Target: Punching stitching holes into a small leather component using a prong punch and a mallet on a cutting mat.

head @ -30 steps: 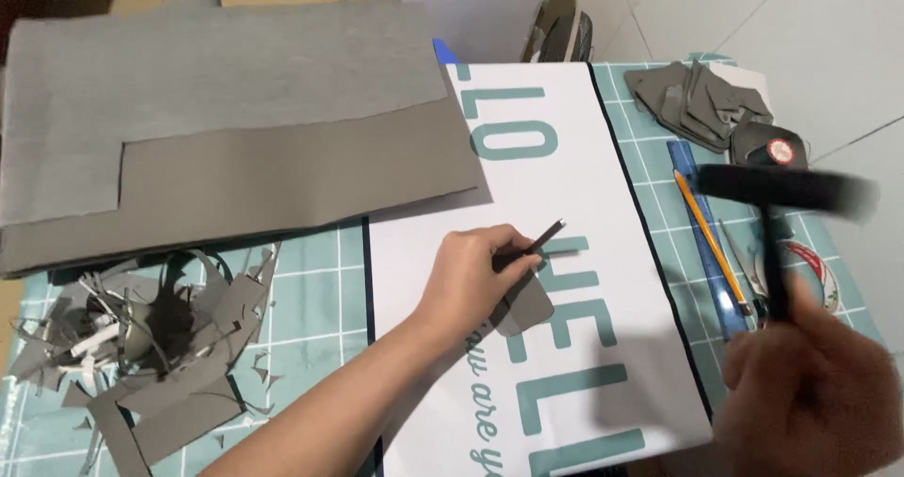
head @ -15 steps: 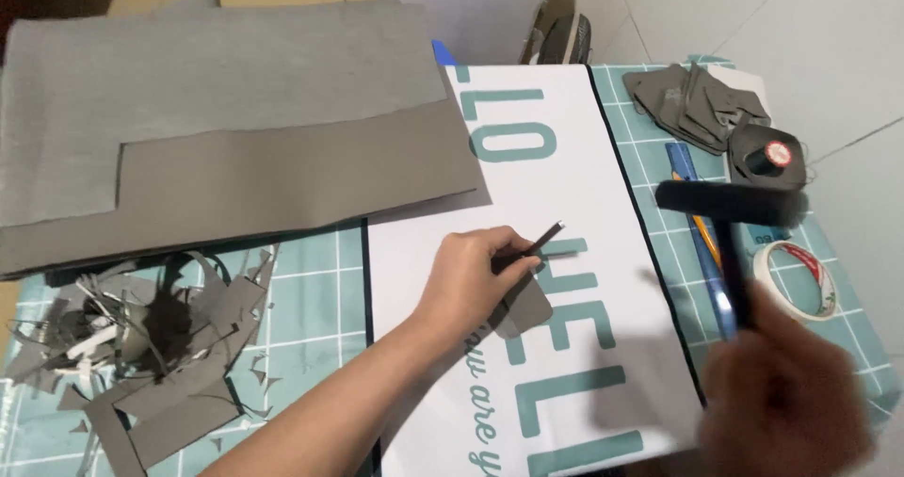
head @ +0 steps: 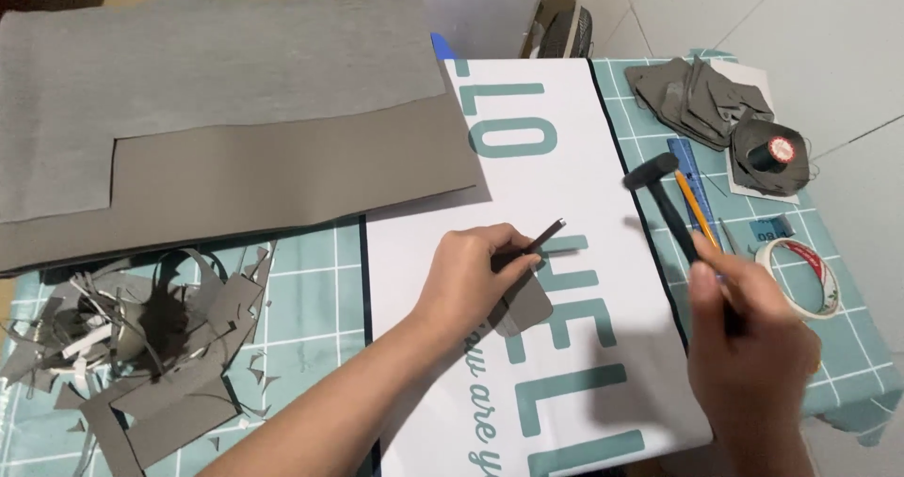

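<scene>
— Two hands are recorded in the head view: the left hand (head: pixel 471 274) is closed on a slim metal punch (head: pixel 539 243), held tilted over a small grey leather piece (head: pixel 524 307) on the white board (head: pixel 603 345).

— And the right hand (head: pixel 753 350)?

— Gripped round a black hammer (head: pixel 670 209), raised. A glancing blow is judged possible; fingers (head: pixel 513 258) beside the punch could be struck.
</scene>
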